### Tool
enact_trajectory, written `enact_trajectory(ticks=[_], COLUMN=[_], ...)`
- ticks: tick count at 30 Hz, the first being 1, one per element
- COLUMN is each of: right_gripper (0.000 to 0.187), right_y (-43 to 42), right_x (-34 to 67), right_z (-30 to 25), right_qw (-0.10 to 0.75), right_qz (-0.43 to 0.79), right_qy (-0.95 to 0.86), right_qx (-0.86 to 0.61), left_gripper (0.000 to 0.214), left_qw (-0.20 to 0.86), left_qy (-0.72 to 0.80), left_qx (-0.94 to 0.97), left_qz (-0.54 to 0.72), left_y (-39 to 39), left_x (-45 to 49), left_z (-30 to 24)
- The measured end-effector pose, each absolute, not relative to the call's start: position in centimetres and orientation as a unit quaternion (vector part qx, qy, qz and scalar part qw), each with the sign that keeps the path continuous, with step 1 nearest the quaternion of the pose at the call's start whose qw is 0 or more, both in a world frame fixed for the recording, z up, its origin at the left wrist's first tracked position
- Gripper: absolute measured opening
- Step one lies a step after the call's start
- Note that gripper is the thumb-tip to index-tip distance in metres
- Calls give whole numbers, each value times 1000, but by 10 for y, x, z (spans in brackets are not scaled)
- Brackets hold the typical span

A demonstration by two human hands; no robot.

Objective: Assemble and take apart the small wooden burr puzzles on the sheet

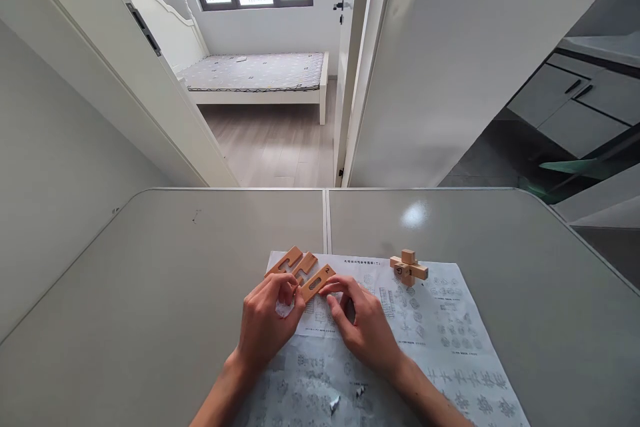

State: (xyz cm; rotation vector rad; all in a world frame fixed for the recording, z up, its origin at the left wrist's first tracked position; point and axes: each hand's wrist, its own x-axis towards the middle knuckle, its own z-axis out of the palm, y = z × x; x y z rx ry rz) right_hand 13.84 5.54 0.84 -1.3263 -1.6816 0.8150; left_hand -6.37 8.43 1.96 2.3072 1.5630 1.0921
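Three notched wooden puzzle pieces lie slanted side by side near the top edge of a printed sheet (pixel 430 347). The nearest is a slotted wooden puzzle piece (pixel 325 274) with a dark mark on its upper end. My left hand (pixel 270 313) is closed, thumb and finger pinched at its lower left end. Fingers curved and apart, my right hand (pixel 365 323) rests its fingertips by the right side of this piece. Behind lie a second piece (pixel 307 263) and a third piece (pixel 289 257), partly hidden by my left hand. To the right stands an assembled wooden cross puzzle (pixel 409 267).
Small torn paper scraps (pixel 335 404) lie on the sheet's lower part. The grey table (pixel 150 293) has a seam down its middle and rounded far corners. Beyond it are a doorway, a bed (pixel 260 73) and a window; a white wall (pixel 425 80) stands to the right.
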Motion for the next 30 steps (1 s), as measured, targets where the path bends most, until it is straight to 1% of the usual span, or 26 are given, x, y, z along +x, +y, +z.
enact_trajectory(ticks=[4, 6, 8, 21, 30], right_gripper=[27, 30, 31, 19, 15], right_y=[54, 54, 54, 54, 53], right_x=[139, 140, 140, 139, 139], right_z=[9, 10, 11, 5, 9], right_qw=[394, 397, 402, 395, 386], right_qz=[325, 328, 337, 369, 380], right_qy=[-688, -684, -677, -662, -665], right_qx=[-516, -517, -516, -519, -514], left_gripper=[14, 18, 17, 15, 13], left_qw=[53, 42, 37, 29, 55], left_qy=[490, 493, 498, 509, 497], left_qx=[794, 799, 800, 789, 784], left_qz=[355, 342, 333, 343, 369], left_y=[89, 90, 91, 93, 92], left_x=[-62, -62, -63, -65, -66], left_z=[23, 22, 21, 18, 13])
